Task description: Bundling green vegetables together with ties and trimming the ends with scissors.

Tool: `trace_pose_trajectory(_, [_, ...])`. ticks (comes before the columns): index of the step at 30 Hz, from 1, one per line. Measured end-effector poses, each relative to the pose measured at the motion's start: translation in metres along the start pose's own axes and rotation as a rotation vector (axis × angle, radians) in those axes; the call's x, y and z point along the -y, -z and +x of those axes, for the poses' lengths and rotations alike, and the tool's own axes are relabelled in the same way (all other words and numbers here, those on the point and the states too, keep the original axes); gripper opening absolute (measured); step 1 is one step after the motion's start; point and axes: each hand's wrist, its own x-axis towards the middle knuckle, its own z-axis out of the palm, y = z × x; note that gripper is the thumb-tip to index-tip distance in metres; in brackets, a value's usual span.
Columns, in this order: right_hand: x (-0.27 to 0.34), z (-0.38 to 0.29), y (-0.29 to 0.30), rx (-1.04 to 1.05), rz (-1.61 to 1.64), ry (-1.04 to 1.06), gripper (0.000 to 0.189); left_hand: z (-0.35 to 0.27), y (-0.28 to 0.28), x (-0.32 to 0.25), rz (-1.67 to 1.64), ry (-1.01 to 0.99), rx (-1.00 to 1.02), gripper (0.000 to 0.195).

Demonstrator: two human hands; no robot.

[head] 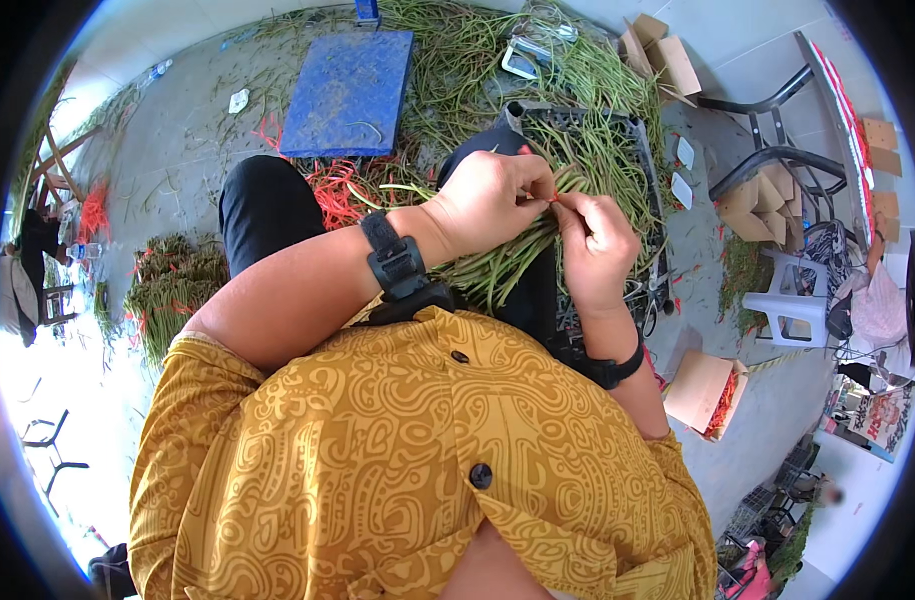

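Note:
A bundle of long green plant stems [502, 262] lies across my lap. Above it my left hand [495, 196] and my right hand [598, 244] nearly touch, fingertips pinching a thin red tie [554, 198] at the bundle's top. My wrists wear black straps. Beyond my knee a black plastic crate [637, 124] holds many loose stems, and scissors [650, 306] rest by its near right side. Loose red ties [336, 193] are heaped between my knees.
A blue platform [345, 94] stands ahead. Loose stems [457, 67] cover the floor beyond it. Tied bundles [174, 289] are stacked at left. At right are an open cardboard box [701, 394] of red ties, a pale plastic stool [791, 300] and a metal-framed chair [776, 154].

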Motion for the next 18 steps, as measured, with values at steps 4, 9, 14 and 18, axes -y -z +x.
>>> trace_pose_trajectory(4, [0.0, -0.001, 0.002, 0.051, -0.157, 0.154, 0.011, -0.001, -0.003, 0.0, 0.138, -0.166, -0.066, 0.009])
trace_pose_trajectory(9, [0.0, -0.002, 0.015, 0.21, -0.164, 0.064, 0.01, 0.002, -0.004, -0.001, 0.17, -0.185, -0.063, 0.008])
trace_pose_trajectory(14, [-0.003, -0.001, 0.02, 0.332, 0.118, -0.29, 0.007, 0.003, -0.008, 0.008, 0.217, -0.32, 0.01, 0.011])
trace_pose_trajectory(18, [-0.008, -0.006, 0.018, 0.325, 0.196, -0.378, 0.009, 0.004, -0.005, 0.001, 0.213, -0.295, 0.107, 0.013])
